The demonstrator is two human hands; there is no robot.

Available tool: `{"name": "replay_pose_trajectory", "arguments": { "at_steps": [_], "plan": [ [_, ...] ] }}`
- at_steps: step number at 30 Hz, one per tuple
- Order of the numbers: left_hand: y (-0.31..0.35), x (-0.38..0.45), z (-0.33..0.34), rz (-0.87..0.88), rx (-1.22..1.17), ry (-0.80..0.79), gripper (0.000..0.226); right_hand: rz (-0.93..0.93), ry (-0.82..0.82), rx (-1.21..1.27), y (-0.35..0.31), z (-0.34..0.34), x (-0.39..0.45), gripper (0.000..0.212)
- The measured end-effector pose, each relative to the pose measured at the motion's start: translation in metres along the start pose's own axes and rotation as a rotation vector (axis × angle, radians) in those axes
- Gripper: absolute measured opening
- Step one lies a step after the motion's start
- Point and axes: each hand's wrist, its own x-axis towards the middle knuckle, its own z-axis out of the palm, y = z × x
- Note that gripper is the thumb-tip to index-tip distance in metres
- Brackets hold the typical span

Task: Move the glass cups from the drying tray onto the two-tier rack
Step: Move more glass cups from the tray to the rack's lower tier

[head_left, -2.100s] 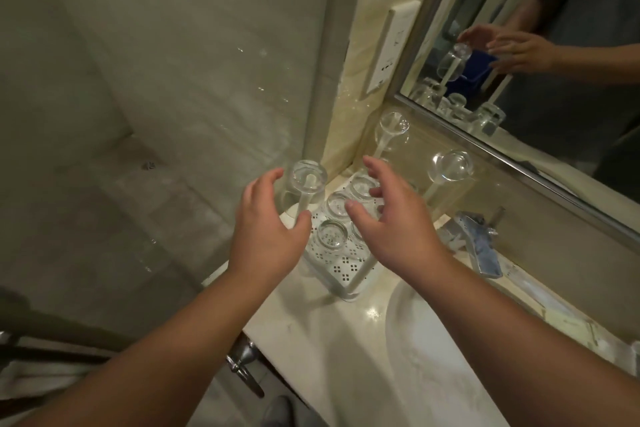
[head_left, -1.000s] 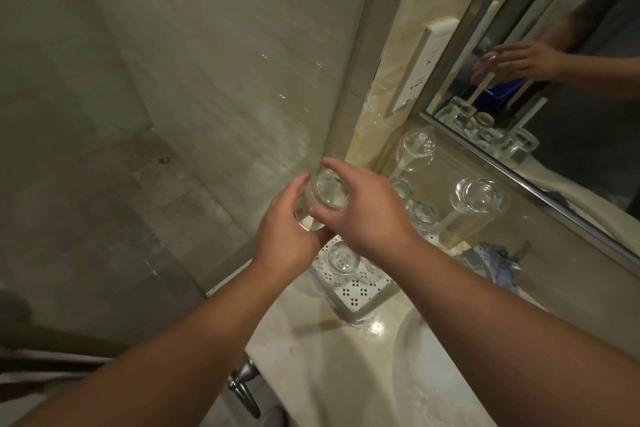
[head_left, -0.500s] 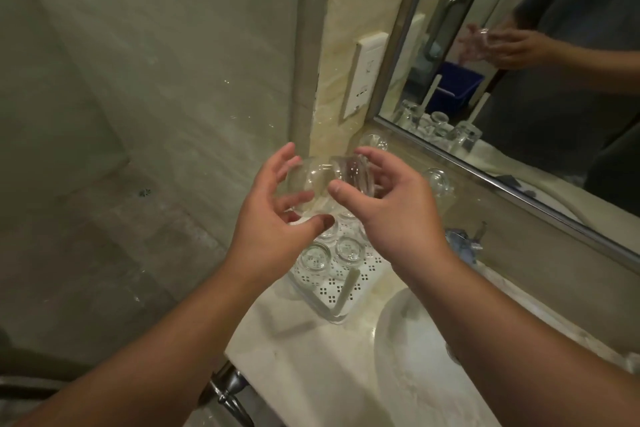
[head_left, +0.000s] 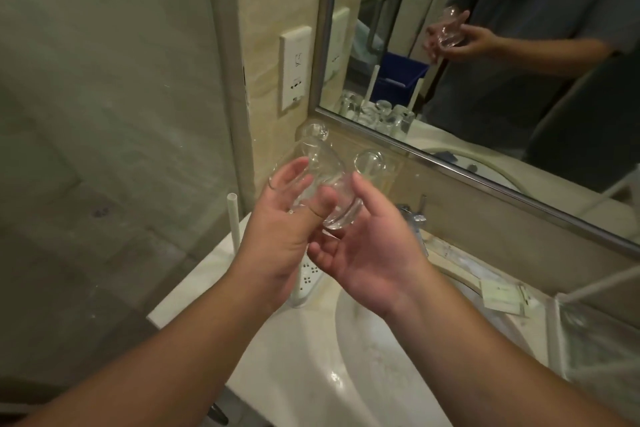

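A bathroom: washbasin (head_left: 363, 357), wall mirror (head_left: 519, 80), shower glass (head_left: 104, 114).

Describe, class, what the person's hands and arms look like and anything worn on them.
Both forearms are bare to the frame edge, with no sleeve showing on them. The left hand and right hand wear no gloves, rings or watch. The mirror reflection shows a dark grey short-sleeved shirt.

No text can be read: marks on the wall socket plate (head_left: 294, 68) and paper card (head_left: 503, 294) are too blurred
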Motion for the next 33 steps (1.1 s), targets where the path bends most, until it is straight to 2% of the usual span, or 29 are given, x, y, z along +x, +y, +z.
{"name": "replay_pose_trajectory", "arguments": {
  "at_steps": [3, 5, 12, 16, 20, 29, 31, 33],
  "plan": [
    [-0.001, -0.003, 0.007, 0.055, 0.029, 0.031, 0.068, 0.003, -0.003, -0.048, 0.002, -0.007, -0.004, 0.058],
    [-0.002, -0.005, 0.01, 0.069, 0.086, 0.042, 0.061, -0.009, 0.004, -0.095, 0.002, -0.014, -0.006, 0.06],
    [-0.014, -0.01, 0.014, 0.117, 0.223, 0.045, 0.069, -0.087, 0.105, -0.163, 0.006, -0.04, -0.017, 0.041],
    [-0.026, -0.011, 0.023, 0.099, 0.289, -0.017, 0.072, -0.148, 0.139, -0.118, 0.005, -0.063, -0.03, 0.056],
    [-0.044, -0.014, 0.04, 0.092, 0.366, -0.08, 0.072, -0.238, 0.158, -0.044, 0.003, -0.09, -0.048, 0.058],
    [-0.087, -0.027, 0.092, -0.008, 0.419, -0.265, 0.076, -0.339, 0.286, -0.058, 0.004, -0.16, -0.094, 0.052],
    [-0.099, -0.029, 0.103, -0.048, 0.432, -0.292, 0.073, -0.37, 0.332, -0.088, 0.004, -0.175, -0.106, 0.053],
    [-0.111, -0.03, 0.113, -0.1, 0.467, -0.321, 0.074, -0.44, 0.447, -0.25, 0.006, -0.189, -0.118, 0.051]
  ]
}}
